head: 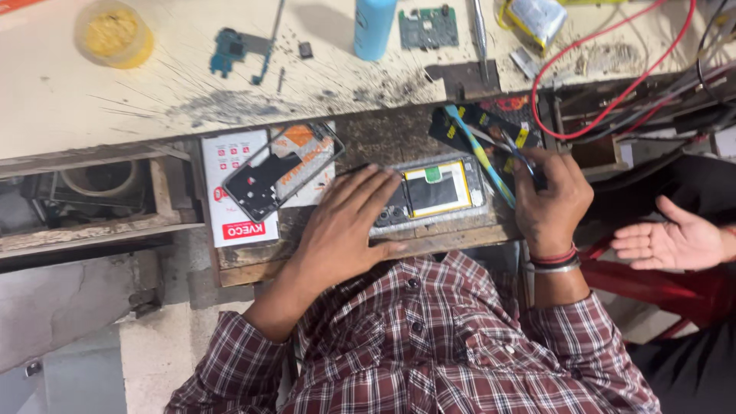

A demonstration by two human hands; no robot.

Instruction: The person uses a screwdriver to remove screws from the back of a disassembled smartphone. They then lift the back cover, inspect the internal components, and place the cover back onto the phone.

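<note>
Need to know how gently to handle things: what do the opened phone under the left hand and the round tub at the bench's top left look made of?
The opened phone looks like a dark plastic or metal frame holding a glossy foil-wrapped battery; the frame material is unclear. The round tub seems translucent yellowish plastic, with a grainy yellow filling. The left hand presses the phone; the right hand grips a thin tool.

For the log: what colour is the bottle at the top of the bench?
Light blue; the bottle shows clearly in the head view, its top cut off.

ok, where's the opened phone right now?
In the head view the opened phone lies at centre on the wooden ledge, with the left hand pressed flat on its left end and the right hand just beside its right end.
</note>
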